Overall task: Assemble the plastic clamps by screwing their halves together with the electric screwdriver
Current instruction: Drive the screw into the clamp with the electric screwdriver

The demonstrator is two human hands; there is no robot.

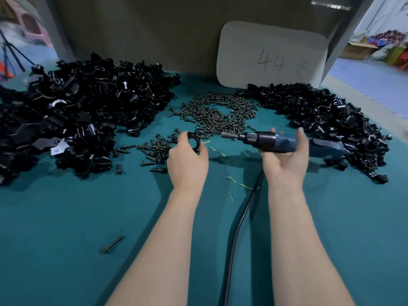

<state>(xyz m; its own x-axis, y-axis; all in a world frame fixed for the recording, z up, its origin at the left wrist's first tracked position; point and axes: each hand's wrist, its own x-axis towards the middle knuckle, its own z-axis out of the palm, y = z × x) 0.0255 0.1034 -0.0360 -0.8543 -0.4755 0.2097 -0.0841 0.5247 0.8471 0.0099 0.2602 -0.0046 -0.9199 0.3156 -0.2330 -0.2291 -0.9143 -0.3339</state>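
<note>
- Where a grey rounded card (271,56) stands at the back of the teal cloth-covered tabletop (66,217), the handwritten number "44" can be read on it. Beside the number is a squiggle I cannot make out.
- The right hand (287,160), palm up, grips a blue-and-black electric screwdriver (269,142) with fingers curled round its body. The bit end points left.
- The left hand (187,160) pinches a black ring-shaped plastic clamp (194,141) above the tabletop, just left of the bit and apart from it.
- A heap of small dark metal screws (220,113) lies just beyond the hands. It sits between a large left heap of black plastic clamp halves (77,111) and a right heap of black plastic clamp parts (326,120).
- The black power cable (238,228) runs between the forearms toward the near edge.
- The widest bare stretch is the near left side, where one long dark bolt (111,245) lies alone.
- Thin yellow-green wire scraps (238,183) lie near the cable.
</note>
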